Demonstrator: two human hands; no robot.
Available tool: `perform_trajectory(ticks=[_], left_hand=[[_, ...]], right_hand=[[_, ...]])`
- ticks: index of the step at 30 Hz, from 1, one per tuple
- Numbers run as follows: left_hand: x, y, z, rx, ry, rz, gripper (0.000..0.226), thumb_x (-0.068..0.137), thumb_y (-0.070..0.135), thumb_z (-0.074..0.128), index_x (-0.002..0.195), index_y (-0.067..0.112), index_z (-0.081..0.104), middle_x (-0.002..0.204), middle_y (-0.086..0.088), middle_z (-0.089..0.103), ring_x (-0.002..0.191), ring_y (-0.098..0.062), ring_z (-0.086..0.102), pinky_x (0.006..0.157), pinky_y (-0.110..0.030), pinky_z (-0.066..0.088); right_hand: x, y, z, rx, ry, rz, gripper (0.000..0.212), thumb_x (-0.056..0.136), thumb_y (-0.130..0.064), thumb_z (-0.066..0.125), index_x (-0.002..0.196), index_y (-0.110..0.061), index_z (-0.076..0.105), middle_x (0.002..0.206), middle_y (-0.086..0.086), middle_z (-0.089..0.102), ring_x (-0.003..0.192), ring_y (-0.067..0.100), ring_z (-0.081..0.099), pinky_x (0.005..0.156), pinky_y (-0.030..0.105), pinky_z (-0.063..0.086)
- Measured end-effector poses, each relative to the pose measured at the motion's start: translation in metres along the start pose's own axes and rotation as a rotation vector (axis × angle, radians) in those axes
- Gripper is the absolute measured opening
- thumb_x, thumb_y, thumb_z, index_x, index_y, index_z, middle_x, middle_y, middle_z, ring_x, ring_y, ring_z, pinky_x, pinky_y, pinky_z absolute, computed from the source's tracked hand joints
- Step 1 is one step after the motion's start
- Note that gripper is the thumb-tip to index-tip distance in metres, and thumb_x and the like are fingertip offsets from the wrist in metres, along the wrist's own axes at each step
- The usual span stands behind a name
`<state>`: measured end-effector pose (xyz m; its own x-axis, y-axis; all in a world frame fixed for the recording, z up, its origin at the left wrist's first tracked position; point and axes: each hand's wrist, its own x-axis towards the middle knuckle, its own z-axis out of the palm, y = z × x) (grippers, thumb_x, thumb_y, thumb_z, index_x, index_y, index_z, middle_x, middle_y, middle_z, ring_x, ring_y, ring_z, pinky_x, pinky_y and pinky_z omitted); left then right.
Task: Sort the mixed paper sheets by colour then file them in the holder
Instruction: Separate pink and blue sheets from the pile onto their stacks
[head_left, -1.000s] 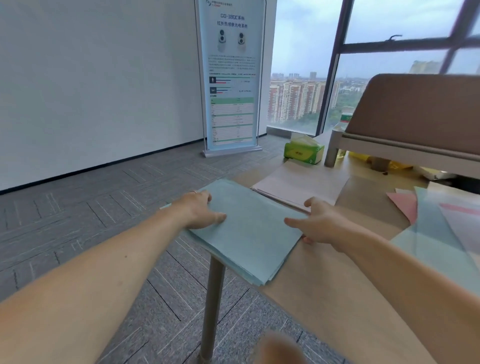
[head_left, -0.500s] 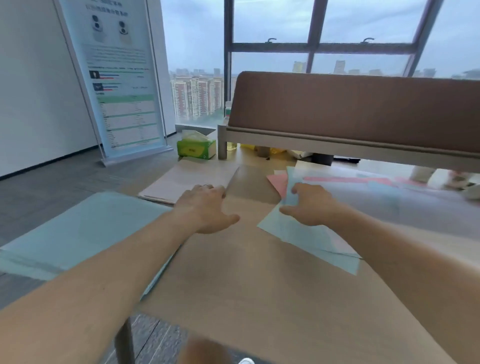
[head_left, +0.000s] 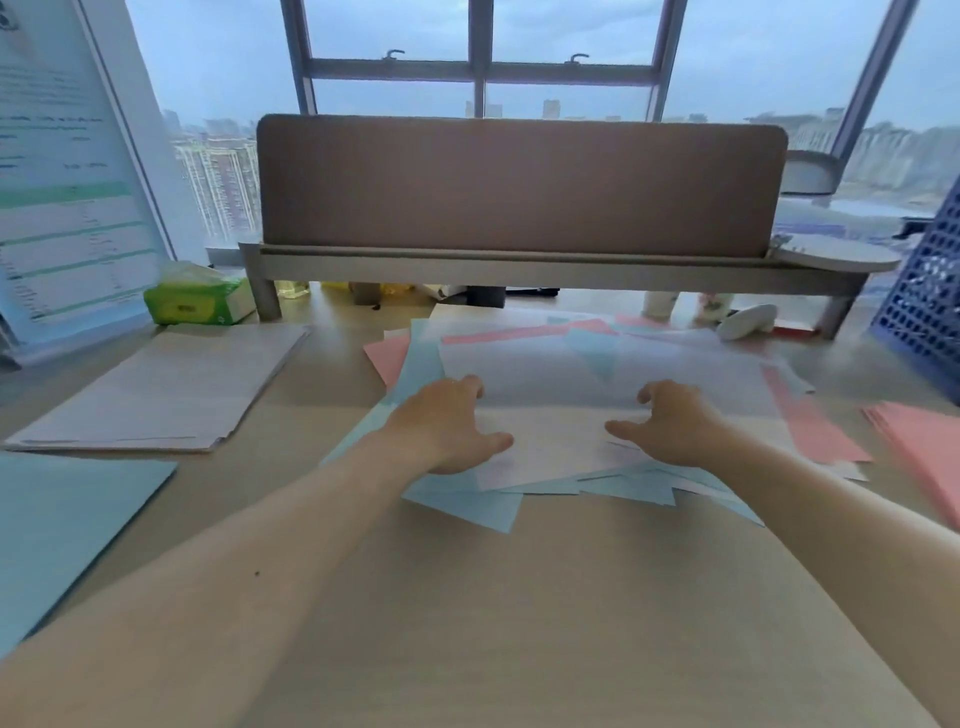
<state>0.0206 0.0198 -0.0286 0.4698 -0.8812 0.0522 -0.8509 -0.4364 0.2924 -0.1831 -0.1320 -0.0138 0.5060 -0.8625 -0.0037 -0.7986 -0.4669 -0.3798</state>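
1. Blue stack (head_left: 67, 525), pink stack (head_left: 924, 447) and perforated blue holder (head_left: 930, 291): each cut off by the frame edge. Lower sheets of the mixed pile (head_left: 597, 364), mid-desk, are mostly covered.
2. Desk (head_left: 519, 597): bare wood between pile and near edge.
3. Left hand (head_left: 447, 426), right hand (head_left: 670, 426): fingers spread, slightly curved, resting on the pile's top pale sheet; apparently gripping nothing.

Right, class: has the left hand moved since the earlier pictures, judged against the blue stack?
Yes. The left hand was on the blue stack; it has gone right and now rests on the mixed paper pile.
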Motion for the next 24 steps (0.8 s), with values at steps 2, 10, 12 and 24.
perform_trajectory(ticks=[2,10,12,24], left_hand=[[0.001,0.003,0.012,0.0,0.001,0.013,0.079,0.082,0.07,0.062,0.143,0.025,0.043,0.14,0.0,0.052,0.127,-0.023,0.049,0.105,-0.04,0.044],[0.004,-0.003,0.028,0.203,0.102,0.09,0.078,0.086,0.08,0.039,0.146,0.031,0.041,0.148,0.003,0.045,0.134,-0.022,0.04,0.113,-0.038,0.033],[0.006,-0.005,0.026,0.197,0.081,0.092,0.079,0.084,0.082,0.039,0.145,0.031,0.042,0.147,0.004,0.046,0.133,-0.021,0.04,0.112,-0.038,0.034],[-0.003,-0.015,0.041,0.092,0.2,0.073,0.088,0.072,0.088,0.027,0.139,0.035,0.049,0.14,0.011,0.053,0.126,-0.017,0.045,0.105,-0.037,0.038]], right_hand=[[0.002,0.007,-0.005,0.135,-0.018,0.065,0.061,0.088,-0.043,0.072,0.123,0.004,0.058,0.129,0.019,0.058,0.118,0.035,0.054,0.101,0.039,0.043],[0.015,0.005,-0.007,0.275,-0.105,0.095,0.043,0.076,-0.038,0.085,0.086,-0.006,0.057,0.085,0.009,0.054,0.075,0.021,0.049,0.065,0.031,0.04],[0.016,0.005,0.002,0.088,-0.085,0.027,0.074,0.071,-0.057,0.081,0.119,-0.005,0.058,0.117,0.011,0.056,0.108,0.027,0.053,0.091,0.035,0.045],[-0.002,0.018,0.024,-0.328,0.124,-0.258,0.023,0.101,-0.024,0.043,0.11,-0.016,0.062,0.116,0.007,0.064,0.108,0.029,0.06,0.086,0.037,0.05]])
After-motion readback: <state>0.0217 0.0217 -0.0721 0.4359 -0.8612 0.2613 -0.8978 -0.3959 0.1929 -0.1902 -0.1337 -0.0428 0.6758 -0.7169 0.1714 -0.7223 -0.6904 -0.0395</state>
